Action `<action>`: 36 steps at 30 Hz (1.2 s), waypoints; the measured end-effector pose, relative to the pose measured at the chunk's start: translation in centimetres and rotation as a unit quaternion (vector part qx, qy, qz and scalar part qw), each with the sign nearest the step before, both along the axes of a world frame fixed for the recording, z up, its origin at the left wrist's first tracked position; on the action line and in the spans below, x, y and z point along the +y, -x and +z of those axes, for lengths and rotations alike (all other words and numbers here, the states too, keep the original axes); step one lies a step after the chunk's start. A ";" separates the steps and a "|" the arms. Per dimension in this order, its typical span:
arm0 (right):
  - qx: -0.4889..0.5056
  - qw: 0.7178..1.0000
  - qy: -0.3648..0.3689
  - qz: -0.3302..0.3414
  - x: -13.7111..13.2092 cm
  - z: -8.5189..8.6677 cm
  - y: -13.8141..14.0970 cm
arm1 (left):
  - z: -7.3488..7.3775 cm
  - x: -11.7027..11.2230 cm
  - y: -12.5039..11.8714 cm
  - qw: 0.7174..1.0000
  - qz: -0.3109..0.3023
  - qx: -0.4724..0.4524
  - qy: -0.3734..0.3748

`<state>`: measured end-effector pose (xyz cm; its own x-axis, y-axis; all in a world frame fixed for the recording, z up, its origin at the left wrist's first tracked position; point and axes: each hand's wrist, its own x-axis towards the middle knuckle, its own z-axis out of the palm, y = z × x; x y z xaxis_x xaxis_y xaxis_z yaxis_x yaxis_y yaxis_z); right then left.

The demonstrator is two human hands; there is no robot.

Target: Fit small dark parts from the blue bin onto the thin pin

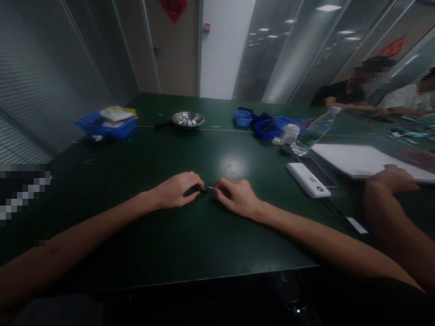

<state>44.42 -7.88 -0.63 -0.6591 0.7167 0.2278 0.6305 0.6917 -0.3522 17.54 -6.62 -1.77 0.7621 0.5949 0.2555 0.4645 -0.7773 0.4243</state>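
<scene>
Over the green table (190, 235), my left hand (180, 189) is closed, its fingertips pinching a small black object (203, 189) whose kind I cannot make out. Facing it, my right hand (239, 195) is closed too, thumb and forefinger pinched together. A thin pale sliver (210, 187) spans the narrow gap between the two hands, running from the black object to the right fingertips. Whether it belongs to the black object is too small to tell, and what lies inside the right pinch is hidden.
To the right lie a white power bank (308, 180), a phone (317, 171), a plastic bottle (316, 131) and a white board (360, 159) near another person's hand (394, 179). Farther back are a metal bowl (188, 119) and blue bins (113, 129). Two people sit at far right.
</scene>
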 end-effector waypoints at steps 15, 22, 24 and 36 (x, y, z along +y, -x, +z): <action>-0.074 0.995 -0.021 0.058 0.3 -0.2 0.3 | -0.1 -0.2 0.0 1.000 0.013 -0.012 0.019; -0.068 0.996 -0.037 0.049 0.2 -0.4 0.4 | 0.0 -0.2 0.1 1.000 0.009 -0.011 0.017; -0.068 0.996 -0.032 0.049 0.2 -0.3 0.4 | 0.0 -0.2 0.1 1.000 0.007 -0.017 0.019; -0.073 0.996 -0.044 0.036 0.1 -0.4 0.4 | 0.3 -0.3 0.0 1.000 0.030 0.003 0.002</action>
